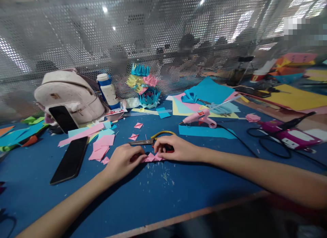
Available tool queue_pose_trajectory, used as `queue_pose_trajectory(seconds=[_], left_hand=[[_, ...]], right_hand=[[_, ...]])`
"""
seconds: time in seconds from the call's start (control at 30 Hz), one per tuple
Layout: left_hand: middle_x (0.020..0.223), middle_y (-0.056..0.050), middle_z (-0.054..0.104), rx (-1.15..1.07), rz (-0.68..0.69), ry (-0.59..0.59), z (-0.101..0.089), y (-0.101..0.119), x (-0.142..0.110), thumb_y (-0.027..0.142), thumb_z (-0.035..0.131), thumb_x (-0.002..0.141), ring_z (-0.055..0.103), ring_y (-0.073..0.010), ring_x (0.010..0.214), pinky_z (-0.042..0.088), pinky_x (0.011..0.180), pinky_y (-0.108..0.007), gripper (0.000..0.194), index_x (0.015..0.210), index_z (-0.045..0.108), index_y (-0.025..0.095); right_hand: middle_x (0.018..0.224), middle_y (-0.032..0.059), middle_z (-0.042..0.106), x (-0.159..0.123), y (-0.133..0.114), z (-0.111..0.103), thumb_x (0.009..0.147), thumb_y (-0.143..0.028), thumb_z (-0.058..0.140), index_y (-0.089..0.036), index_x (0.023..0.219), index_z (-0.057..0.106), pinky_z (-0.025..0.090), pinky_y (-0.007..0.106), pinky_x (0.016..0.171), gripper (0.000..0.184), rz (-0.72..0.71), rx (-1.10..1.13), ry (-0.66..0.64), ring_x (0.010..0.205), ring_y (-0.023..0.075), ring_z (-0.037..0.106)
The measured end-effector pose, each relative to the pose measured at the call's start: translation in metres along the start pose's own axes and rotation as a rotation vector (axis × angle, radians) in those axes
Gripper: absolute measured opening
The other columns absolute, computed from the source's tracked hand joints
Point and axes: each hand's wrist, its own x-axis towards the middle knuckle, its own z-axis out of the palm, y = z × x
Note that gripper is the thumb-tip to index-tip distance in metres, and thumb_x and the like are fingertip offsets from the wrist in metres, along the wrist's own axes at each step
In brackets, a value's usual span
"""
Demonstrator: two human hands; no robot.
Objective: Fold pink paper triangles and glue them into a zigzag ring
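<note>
A small folded pink paper piece [151,158] lies on the blue table [158,193] between my two hands. My left hand [124,160] is curled, its fingertips pinching the piece's left end. From the other side my right hand [173,148] presses closed fingers on the right end. Just behind the hands lie scissors [153,139] with yellow and red handles, partly covered by my right hand.
A black phone [70,160] and pink paper scraps [102,147] lie at left. Behind stand a white backpack [67,94] with another phone, a bottle [108,91], and stacked paper flowers [144,86]. A pink glue gun [200,118], coloured sheets [206,94] and cables [270,142] are right.
</note>
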Motion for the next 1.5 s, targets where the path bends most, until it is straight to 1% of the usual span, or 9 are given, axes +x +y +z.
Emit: queue_pose_trajectory(seconds=[0.13,0.27,0.4,0.57,0.67,0.8,1.03,1.2,1.5], left_hand=[[0.067,0.001,0.066,0.003,0.003,0.011,0.000,0.001,0.001,0.036,0.052,0.100,0.055,-0.0150,0.061,0.035,0.059,-0.024,0.025,0.087,0.067,0.021],[0.073,0.002,0.069,-0.053,0.009,0.008,-0.001,0.005,0.002,0.041,0.059,0.097,0.058,-0.0143,0.063,0.038,0.064,-0.025,0.023,0.090,0.068,0.022],[0.076,0.001,0.069,-0.118,0.001,0.035,-0.001,0.012,0.003,0.045,0.063,0.094,0.058,-0.0136,0.065,0.039,0.063,-0.025,0.026,0.087,0.067,0.020],[0.073,0.000,0.066,-0.137,-0.005,0.042,0.003,0.016,0.001,0.042,0.063,0.094,0.056,-0.0140,0.066,0.039,0.063,-0.025,0.026,0.082,0.067,0.020],[0.075,0.000,0.066,-0.141,-0.007,0.055,0.006,0.016,0.000,0.038,0.066,0.093,0.058,-0.0151,0.069,0.041,0.067,-0.027,0.021,0.083,0.067,0.020],[0.078,0.001,0.068,-0.165,-0.007,0.071,0.007,0.017,0.000,0.033,0.068,0.093,0.060,-0.0157,0.073,0.042,0.070,-0.028,0.017,0.082,0.066,0.020],[0.082,-0.001,0.070,-0.253,-0.023,0.094,0.008,0.018,0.001,0.031,0.066,0.094,0.062,-0.0163,0.077,0.044,0.073,-0.029,0.016,0.081,0.067,0.021],[0.085,-0.002,0.070,-0.227,-0.011,0.106,0.009,0.019,0.001,0.026,0.062,0.095,0.061,-0.0177,0.081,0.043,0.076,-0.031,0.013,0.084,0.068,0.021],[0.080,-0.001,0.069,-0.154,-0.010,0.107,0.011,0.020,0.002,0.032,0.063,0.094,0.060,-0.0171,0.076,0.042,0.075,-0.033,0.018,0.082,0.069,0.021]], right_hand=[[0.086,0.0014,0.066,0.000,0.000,0.000,0.089,-0.023,0.065,-0.016,0.096,0.065,0.047,0.023,0.065,0.010,-0.017,-0.017,0.004,0.072,0.0105,0.061],[0.085,0.0012,0.064,-0.001,-0.001,0.000,0.089,-0.023,0.065,-0.017,0.095,0.065,0.046,0.023,0.066,0.008,-0.060,-0.078,0.024,0.073,0.0109,0.060],[0.086,0.0013,0.063,-0.001,-0.003,0.000,0.090,-0.019,0.063,-0.018,0.092,0.065,0.045,0.025,0.069,0.003,-0.174,-0.215,0.052,0.077,0.0123,0.058],[0.087,0.0029,0.066,-0.002,-0.003,0.001,0.095,-0.022,0.058,-0.018,0.094,0.064,0.045,0.029,0.076,0.007,-0.295,-0.319,0.030,0.083,0.0159,0.057],[0.088,0.0037,0.067,-0.003,-0.003,0.003,0.096,-0.024,0.057,-0.018,0.095,0.064,0.045,0.030,0.076,0.009,-0.308,-0.338,0.019,0.085,0.0168,0.057],[0.087,0.0036,0.067,-0.003,-0.003,0.004,0.096,-0.022,0.058,-0.017,0.095,0.064,0.045,0.029,0.075,0.007,-0.314,-0.351,0.009,0.085,0.0166,0.057],[0.087,0.0026,0.066,-0.003,-0.002,0.006,0.095,-0.020,0.061,-0.017,0.094,0.064,0.045,0.028,0.076,0.005,-0.322,-0.326,0.022,0.086,0.0159,0.057],[0.088,0.0029,0.066,-0.003,-0.003,0.006,0.094,-0.018,0.061,-0.018,0.094,0.064,0.045,0.029,0.078,0.003,-0.323,-0.327,0.016,0.087,0.0164,0.058],[0.088,0.0027,0.067,-0.002,-0.003,0.009,0.093,-0.018,0.061,-0.018,0.093,0.064,0.046,0.030,0.078,0.004,-0.325,-0.318,0.033,0.086,0.0168,0.058]])
